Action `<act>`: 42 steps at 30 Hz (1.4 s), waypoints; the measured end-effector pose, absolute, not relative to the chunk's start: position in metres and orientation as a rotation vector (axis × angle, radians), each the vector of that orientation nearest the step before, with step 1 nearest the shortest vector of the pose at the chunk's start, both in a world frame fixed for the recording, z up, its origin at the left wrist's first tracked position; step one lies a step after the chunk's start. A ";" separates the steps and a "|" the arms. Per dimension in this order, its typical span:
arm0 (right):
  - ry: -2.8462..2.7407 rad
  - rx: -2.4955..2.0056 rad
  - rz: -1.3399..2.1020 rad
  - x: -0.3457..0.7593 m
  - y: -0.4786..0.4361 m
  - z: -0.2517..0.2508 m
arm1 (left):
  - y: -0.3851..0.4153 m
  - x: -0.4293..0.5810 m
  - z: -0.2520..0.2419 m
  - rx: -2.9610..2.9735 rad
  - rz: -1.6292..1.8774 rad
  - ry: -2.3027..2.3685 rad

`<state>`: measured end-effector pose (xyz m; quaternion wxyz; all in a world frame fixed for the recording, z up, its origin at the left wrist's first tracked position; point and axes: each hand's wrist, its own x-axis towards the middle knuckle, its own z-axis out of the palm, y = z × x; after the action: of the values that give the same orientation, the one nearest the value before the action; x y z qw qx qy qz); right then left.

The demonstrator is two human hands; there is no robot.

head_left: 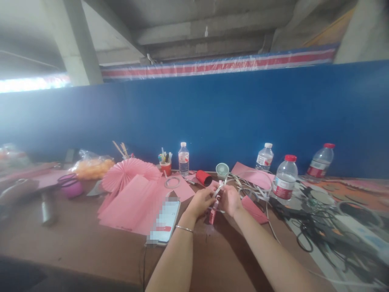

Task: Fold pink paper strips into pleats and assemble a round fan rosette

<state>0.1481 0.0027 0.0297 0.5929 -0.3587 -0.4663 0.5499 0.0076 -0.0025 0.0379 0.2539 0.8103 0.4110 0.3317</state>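
Note:
My left hand [202,200] and my right hand [230,199] meet over the brown table [91,243], fingers curled. Between them they grip a folded pink paper piece [213,213] that hangs down, with a white strip [219,189] sticking up above the fingers. A silver bangle is on my left wrist. A phone [165,223] lies just left of my left forearm. Pleated pink paper sheets [133,202] and a pink paper fan [127,172] lie further left.
A blue wall [243,117] backs the table. Along it stand water bottles [183,159], [264,157], [284,177], [320,162], a red pen cup [165,166], a small white fan [222,170] and a red tape roll [203,177]. Tangled cables and a power strip [358,233] fill the right.

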 end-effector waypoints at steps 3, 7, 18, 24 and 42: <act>-1.008 -0.937 1.511 0.164 0.007 0.036 | -0.009 0.010 0.041 2.095 0.887 0.984; -1.039 -1.249 1.505 0.192 0.013 0.051 | -0.014 0.012 0.043 2.005 0.911 0.982; -2.025 -1.066 0.280 0.189 0.002 0.076 | -0.007 0.010 0.038 2.009 0.977 1.015; -1.971 -1.228 0.070 0.188 -0.006 0.077 | 0.002 0.009 0.032 1.907 1.050 0.998; -1.693 -1.132 -0.350 0.180 -0.021 0.083 | 0.010 0.008 0.031 1.906 1.285 1.263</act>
<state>0.1800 -0.0206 0.0832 0.5120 -0.4706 -0.7037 -0.1457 0.0079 0.0098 0.0308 0.2565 0.7024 0.4652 0.4737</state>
